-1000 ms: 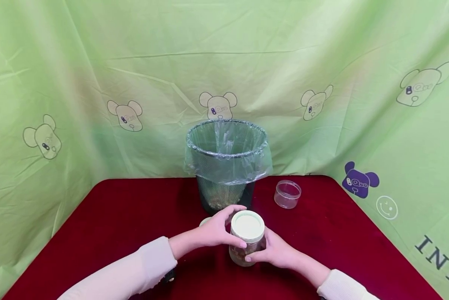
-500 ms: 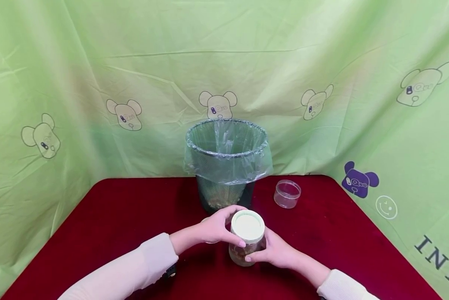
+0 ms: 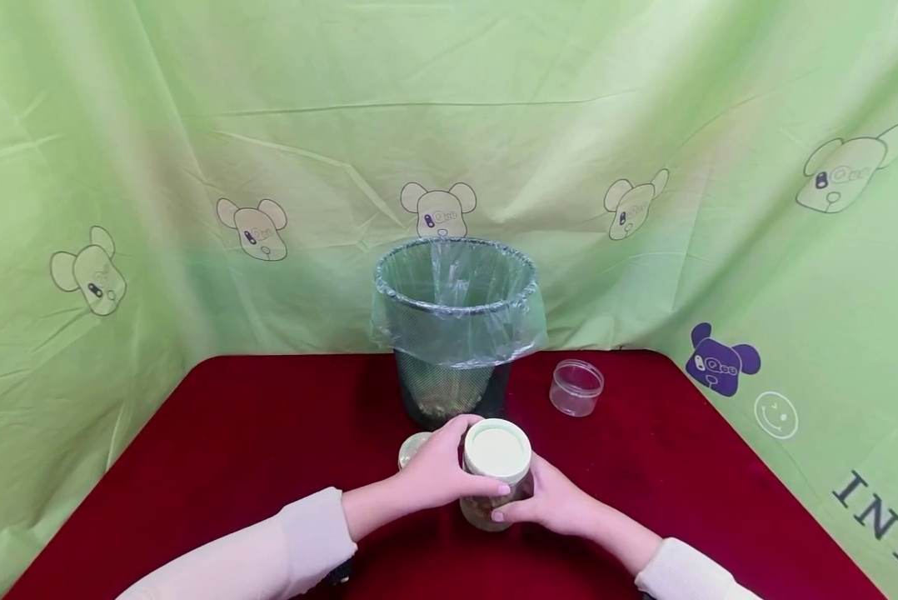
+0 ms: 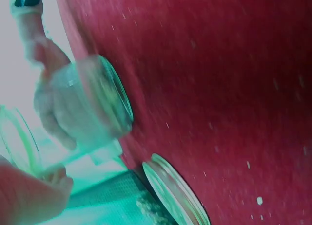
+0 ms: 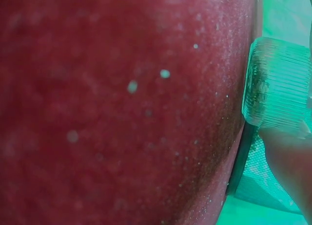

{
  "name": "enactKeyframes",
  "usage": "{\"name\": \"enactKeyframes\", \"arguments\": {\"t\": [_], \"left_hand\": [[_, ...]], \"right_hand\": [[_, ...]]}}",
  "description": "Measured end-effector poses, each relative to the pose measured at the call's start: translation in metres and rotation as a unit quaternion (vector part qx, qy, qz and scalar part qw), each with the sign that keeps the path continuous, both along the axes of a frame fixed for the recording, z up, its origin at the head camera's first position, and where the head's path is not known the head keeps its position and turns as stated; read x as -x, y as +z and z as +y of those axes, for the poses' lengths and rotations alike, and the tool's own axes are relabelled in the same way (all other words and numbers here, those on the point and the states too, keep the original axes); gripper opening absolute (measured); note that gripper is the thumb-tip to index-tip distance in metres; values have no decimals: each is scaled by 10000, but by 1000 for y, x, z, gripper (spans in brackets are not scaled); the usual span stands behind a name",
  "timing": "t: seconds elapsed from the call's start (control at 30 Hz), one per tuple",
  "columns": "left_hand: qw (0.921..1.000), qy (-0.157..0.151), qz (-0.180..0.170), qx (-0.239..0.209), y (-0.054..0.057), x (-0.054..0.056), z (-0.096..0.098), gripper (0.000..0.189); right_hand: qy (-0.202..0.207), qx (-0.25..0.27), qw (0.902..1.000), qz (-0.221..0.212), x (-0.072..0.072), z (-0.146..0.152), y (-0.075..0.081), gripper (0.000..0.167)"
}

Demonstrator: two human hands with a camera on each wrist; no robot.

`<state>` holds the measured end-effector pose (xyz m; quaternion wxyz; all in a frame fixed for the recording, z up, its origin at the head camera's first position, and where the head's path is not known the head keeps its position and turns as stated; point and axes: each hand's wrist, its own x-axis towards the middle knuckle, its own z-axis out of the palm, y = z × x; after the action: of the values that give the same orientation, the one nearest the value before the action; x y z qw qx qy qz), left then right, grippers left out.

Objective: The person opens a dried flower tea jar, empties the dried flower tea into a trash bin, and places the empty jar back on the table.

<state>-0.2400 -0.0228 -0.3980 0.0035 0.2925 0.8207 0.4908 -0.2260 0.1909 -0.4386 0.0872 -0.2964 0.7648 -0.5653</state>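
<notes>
A clear jar with a pale green lid [image 3: 497, 450] and brownish contents low inside stands tilted slightly between both hands. My left hand [image 3: 441, 471] is curled round the lid from the left, its thumb across the front of the lid's lower edge. Lower down, my right hand [image 3: 557, 504] grips the jar body [image 4: 100, 103] from the right, thumb in front. In the left wrist view the jar is blurred. Partly hidden behind my left hand lies a low round piece [image 3: 411, 446] with a pale green edge; the left wrist view shows its rim [image 4: 175, 191] beside the bin.
Behind the jar stands a black mesh bin [image 3: 449, 387], lined with a clear plastic bag [image 3: 456, 337] and holding pale bits at the bottom. An open clear tub [image 3: 576, 390] is at the back right of the red tabletop [image 3: 291, 417]. Small pale crumbs [image 5: 165, 74] dot the cloth.
The left thumb has slid rightward along the front of the lid, and the left wrist has dropped a little. More of the round piece behind it shows. The right hand and jar hold their place.
</notes>
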Motion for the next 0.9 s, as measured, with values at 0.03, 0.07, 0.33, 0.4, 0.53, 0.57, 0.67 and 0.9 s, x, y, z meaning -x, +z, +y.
{"name": "enactKeyframes", "arguments": {"t": [0.03, 0.07, 0.33, 0.4, 0.53, 0.57, 0.67, 0.9], "left_hand": [[9999, 106, 46, 2, 0, -2, 1, 76], [9998, 199, 57, -4, 0, -4, 3, 76], [9962, 812, 308, 5, -3, -16, 11, 76], [9957, 859, 349, -20, -3, -17, 11, 76], [9958, 843, 347, -47, -4, -18, 12, 79], [9960, 834, 324, -46, -4, -18, 11, 80], [9966, 786, 230, -36, -5, -17, 11, 84], [9997, 161, 46, -179, -4, -4, 2, 91]], "right_hand": [[35, 40, 10000, -16, 0, 0, 0, 77], [61, 76, 9999, -27, 0, 0, 0, 77], [175, 177, 9996, -167, 0, -1, -1, 75], [180, 182, 9995, -186, 0, -1, -1, 75], [151, 162, 9996, -157, 1, -1, -1, 76], [143, 154, 9997, -153, 1, -1, -1, 76], [134, 133, 9997, -158, 0, -1, -1, 77], [75, 60, 9999, -113, 0, 0, 0, 79]]}}
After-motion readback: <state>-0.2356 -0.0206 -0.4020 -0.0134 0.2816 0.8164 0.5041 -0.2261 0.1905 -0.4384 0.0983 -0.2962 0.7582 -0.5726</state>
